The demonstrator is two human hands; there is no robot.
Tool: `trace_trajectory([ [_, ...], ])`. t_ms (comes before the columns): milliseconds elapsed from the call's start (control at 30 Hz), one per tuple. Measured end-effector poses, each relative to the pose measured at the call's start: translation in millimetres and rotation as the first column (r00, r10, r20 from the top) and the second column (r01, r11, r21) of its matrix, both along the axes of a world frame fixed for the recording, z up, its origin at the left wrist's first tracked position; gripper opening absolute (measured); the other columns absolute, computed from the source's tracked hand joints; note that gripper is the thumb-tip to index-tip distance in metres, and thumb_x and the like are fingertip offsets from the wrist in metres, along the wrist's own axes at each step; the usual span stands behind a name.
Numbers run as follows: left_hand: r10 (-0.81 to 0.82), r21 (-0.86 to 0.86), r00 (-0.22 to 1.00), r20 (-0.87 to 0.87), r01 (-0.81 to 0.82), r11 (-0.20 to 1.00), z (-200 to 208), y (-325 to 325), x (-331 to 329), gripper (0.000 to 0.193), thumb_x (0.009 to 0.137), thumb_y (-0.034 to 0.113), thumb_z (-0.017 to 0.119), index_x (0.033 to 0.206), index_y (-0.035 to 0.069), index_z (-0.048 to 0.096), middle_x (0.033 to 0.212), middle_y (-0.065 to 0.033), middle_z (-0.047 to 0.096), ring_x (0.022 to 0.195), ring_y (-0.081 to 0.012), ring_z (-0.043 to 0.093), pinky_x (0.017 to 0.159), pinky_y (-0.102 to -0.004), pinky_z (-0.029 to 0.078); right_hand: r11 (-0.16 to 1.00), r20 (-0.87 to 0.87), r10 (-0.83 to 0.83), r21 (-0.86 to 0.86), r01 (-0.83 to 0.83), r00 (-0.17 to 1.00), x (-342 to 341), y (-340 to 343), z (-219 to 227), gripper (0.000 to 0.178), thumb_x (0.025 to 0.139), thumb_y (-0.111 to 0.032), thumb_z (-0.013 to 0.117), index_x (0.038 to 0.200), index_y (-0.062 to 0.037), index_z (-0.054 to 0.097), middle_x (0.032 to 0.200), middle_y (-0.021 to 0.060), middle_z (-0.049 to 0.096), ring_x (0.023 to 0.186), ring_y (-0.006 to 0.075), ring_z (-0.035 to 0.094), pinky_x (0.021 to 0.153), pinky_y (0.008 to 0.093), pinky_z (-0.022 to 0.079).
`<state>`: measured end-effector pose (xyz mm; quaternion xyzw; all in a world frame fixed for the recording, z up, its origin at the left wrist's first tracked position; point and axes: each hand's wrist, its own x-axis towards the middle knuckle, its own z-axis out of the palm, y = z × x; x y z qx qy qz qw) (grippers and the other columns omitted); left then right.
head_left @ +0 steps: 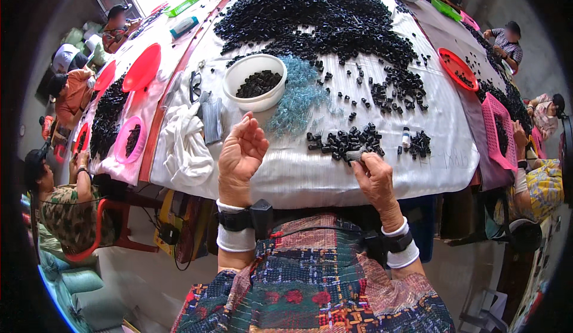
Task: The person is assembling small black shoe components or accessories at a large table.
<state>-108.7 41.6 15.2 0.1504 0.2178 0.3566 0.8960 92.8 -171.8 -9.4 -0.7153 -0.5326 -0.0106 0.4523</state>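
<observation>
My left hand (pixel 243 149) is raised over the near edge of the table, palm turned up and fingers loosely cupped. Nothing shows in it. Just beyond its fingertips stands a white bowl (pixel 231 88) partly filled with small black plastic parts (pixel 259 84). My right hand (pixel 376 177) is at the near side of a loose pile of black parts (pixel 340 142). Its thumb and fingers close on a small greyish cylindrical piece (pixel 356 154), whose exact kind I cannot make out.
Blue translucent scraps (pixel 295 103) lie beside the bowl. A large heap of black parts (pixel 310 16) covers the far table. White cloth (pixel 188 145), glasses (pixel 195 86) and a small white bottle (pixel 406 137) lie nearby. Co-workers sit along both sides, with a pink basket (pixel 496 131) at right.
</observation>
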Motion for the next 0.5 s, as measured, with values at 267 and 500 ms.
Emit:
trace_trajectory([
  [267,0.045,0.031,0.999,-0.003,-0.045,0.999,10.4,-15.2,-14.6,0.016,0.086,0.012,0.058,0.102,0.012,0.061,0.081,0.0004,0.067,0.070,-0.0144,0.063,0.062,-0.0323,0.052,0.999,-0.024,0.034,-0.026,-0.034,0.999,2.1,-0.9,-13.8,0.011,0.078,-0.005,0.061,0.086,0.0019,0.056,0.076,0.0166,0.058,0.067,0.0321,0.058,0.061,0.0366,0.047],
  [500,-0.006,0.039,1.000,0.013,0.006,0.999,15.5,-13.3,-1.9,0.015,0.086,0.013,0.058,0.100,0.013,0.062,0.081,0.0004,0.067,0.069,-0.0141,0.063,0.061,-0.0325,0.052,0.991,-0.172,0.022,-0.127,-0.044,0.985,9.3,7.6,-17.2,0.016,0.076,-0.009,0.062,0.087,0.0010,0.055,0.074,0.0154,0.059,0.065,0.0266,0.060,0.059,0.0356,0.048],
])
